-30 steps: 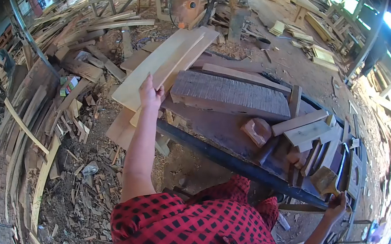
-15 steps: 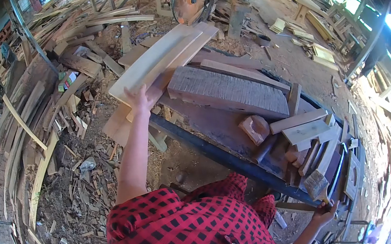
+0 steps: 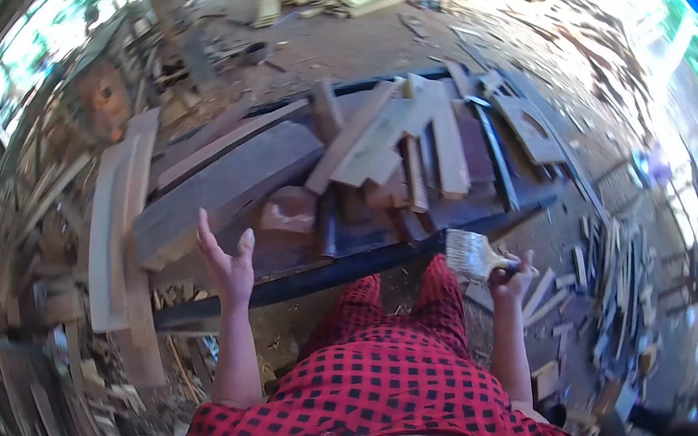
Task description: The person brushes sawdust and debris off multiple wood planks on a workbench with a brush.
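Above the workbench (image 3: 346, 264), your left hand (image 3: 227, 265) is hovering with fingers spread, holding nothing, while your right hand (image 3: 511, 278) is gripping a paintbrush (image 3: 473, 254); motion blur is smearing the planks (image 3: 117, 231).

text: none legible — labels: none — signs: none — numbers: none

Left hand (image 3: 227, 265) open and lifted, fingers spread, near the middle left, right hand (image 3: 511, 278) closed around a paintbrush (image 3: 475, 254) lower right, bench (image 3: 347, 267) above with a big gray board (image 3: 222, 191), pale planks (image 3: 116, 222) at left, red checked shirt (image 3: 364, 401) at the bottom
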{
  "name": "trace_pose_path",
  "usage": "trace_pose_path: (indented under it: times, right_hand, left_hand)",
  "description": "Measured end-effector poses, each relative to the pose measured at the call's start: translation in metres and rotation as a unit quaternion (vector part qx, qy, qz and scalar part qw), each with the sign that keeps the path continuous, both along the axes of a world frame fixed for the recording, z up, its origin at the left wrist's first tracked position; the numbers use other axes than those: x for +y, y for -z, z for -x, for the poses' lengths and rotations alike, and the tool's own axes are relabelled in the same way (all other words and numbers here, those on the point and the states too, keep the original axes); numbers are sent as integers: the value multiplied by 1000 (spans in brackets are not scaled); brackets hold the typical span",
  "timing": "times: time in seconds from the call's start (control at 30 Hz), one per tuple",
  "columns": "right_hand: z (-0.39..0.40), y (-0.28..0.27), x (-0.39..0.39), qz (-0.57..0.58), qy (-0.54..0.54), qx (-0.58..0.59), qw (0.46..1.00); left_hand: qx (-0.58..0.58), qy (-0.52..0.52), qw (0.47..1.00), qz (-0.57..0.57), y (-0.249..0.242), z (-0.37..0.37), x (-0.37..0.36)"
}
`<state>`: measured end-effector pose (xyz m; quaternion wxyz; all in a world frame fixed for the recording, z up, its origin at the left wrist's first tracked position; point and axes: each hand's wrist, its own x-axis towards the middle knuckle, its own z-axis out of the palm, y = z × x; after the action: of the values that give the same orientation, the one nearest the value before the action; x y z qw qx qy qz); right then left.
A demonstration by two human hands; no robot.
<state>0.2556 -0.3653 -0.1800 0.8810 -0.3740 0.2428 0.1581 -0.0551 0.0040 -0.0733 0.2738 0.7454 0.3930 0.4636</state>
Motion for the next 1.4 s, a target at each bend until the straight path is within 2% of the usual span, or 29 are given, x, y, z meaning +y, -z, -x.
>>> trace_pose_path:
  times: [0.07,0.2,0.23,0.3,0.37,0.5,0.6,0.67,0.7,0.77,0.9,0.97,1.0,1.07,1.1,1.13,1.17,1.2,1.23,1.3,1.33,1.4]
  right_hand:
    - [13,24,-6,-10,9,21,1000]
    - [39,81,-12,-40,2,72,997]
    - [48,90,-12,-74,-41,107,991]
    - [58,114,-5,-55,-54,115,990]
    - [65,109,0,-48,-66,139,987]
    - [63,119,4,-7,-134,143,981]
    - [65,121,4,41,-165,108,980]
    - [66,118,4,51,-169,96,980]
    - [68,117,2,65,-177,84,978]
    - [68,118,-1,58,-177,79,979]
    - [67,121,0,48,-176,71,981]
    - [68,120,1,53,-177,75,980]
    - [66,120,2,60,-176,77,980]
    - [66,119,0,56,-187,71,978]
    - [66,119,0,54,-193,67,977]
    - [66,120,0,54,-196,66,977]
    - [66,121,-1,48,-196,67,977]
    - [67,122,-2,42,-195,69,978]
    - [67,123,-3,44,-193,67,978]
    - [67,123,-3,32,-173,70,982]
    - [67,120,-2,34,-175,68,982]
    - [67,113,-4,0,-148,94,985]
  left_hand:
    - [11,82,996,-42,-2,-32,-16]
    - [52,178,981,-58,-12,-84,-48]
    - [77,228,970,-47,-16,-96,-56]
    - [110,308,945,-18,-27,-123,-77]
    - [181,389,903,17,-46,-153,-94]
    - [241,418,872,-80,-47,-229,-109]
    - [290,378,877,-63,-44,-284,-119]
    - [392,310,859,-109,-36,-312,-121]
    - [395,313,857,-110,-30,-322,-121]
    - [458,252,844,-123,-22,-338,-121]
    - [495,258,820,-129,-24,-348,-132]
    - [481,261,835,-53,-21,-352,-135]
    - [480,258,837,-54,-18,-351,-134]
    - [400,232,884,-65,-12,-346,-130]
    - [399,229,886,-65,3,-350,-116]
    - [274,296,915,10,28,-356,-94]
    - [141,356,920,85,40,-358,-80]
    - [46,414,885,206,7,-338,-95]
    - [44,416,884,207,-3,-326,-97]
    - [-116,512,736,427,-15,-302,-93]
    - [-119,512,736,427,-20,-291,-93]
    - [-194,521,624,549,-28,-269,-94]
